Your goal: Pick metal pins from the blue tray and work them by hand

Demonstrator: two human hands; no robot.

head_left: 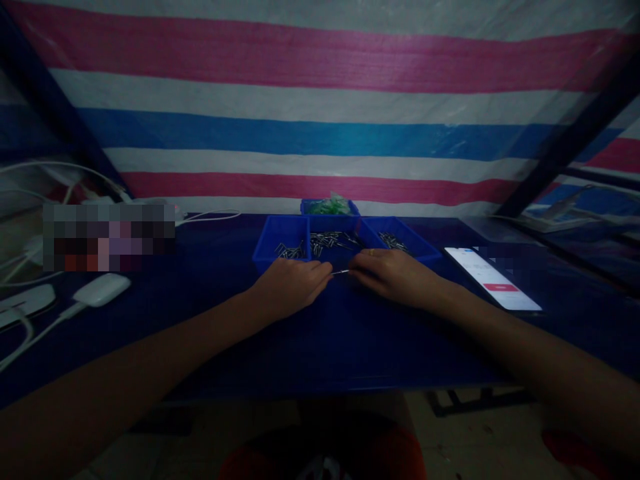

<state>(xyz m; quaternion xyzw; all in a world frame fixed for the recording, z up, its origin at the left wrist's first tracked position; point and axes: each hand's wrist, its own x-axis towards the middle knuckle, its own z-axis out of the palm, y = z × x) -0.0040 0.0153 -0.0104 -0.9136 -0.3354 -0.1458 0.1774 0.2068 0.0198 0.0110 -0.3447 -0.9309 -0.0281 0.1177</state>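
Observation:
A thin, shiny metal rod (341,272) spans the small gap between my two hands, just in front of the blue bins. My left hand (295,285) is closed and pinches one end of it. The other end sits in the closed fingers of my right hand (393,273). Small bent metal pieces lie in the left blue bin (283,230). Loose metal pins (327,240) fill part of the middle space behind my hands. More such pieces (393,240) rest in the right blue bin (417,243). My fingertips are partly hidden, and the rod's exact kind is too small to tell.
Behind the bins stands another blue bin with green plastic bags (330,205). A lit phone (493,279) lies on the blue table (320,353) at right. White charger (103,290) and cables are at left. A striped sheet (320,107) hangs behind.

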